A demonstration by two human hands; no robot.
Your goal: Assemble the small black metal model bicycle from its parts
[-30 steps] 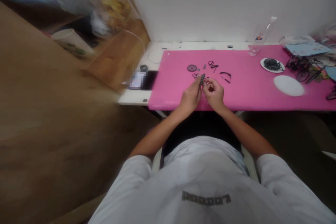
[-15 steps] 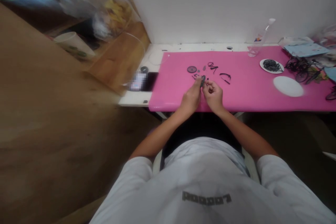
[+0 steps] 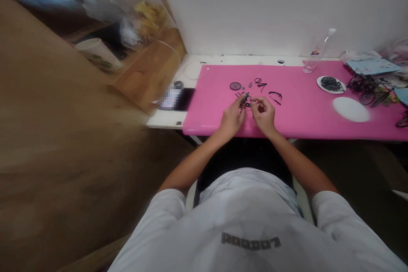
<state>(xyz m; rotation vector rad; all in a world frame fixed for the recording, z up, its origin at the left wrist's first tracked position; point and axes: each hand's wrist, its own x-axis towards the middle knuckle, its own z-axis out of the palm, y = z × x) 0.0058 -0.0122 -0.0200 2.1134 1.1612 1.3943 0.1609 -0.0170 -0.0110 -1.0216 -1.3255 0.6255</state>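
Note:
My left hand is closed on a small black wheel, seen nearly edge-on above the pink mat. Just to its right, my right hand has thumb and fingertips pinched together near the wheel; whatever they hold is too small to make out. Beyond my hands a second black wheel lies flat. Tiny dark pieces are scattered beside it. Farther right are a thin black frame-like part and a curved black strip.
A phone lies at the mat's left edge. On the right are a white plate of black parts, an upturned or bare white disc, a clear bottle and a heap of black bicycle-like pieces. A white wall stands behind.
The right hand has moved slightly right, away from the left. The wheel in the left hand has tilted a little. The whole view has shifted slightly.

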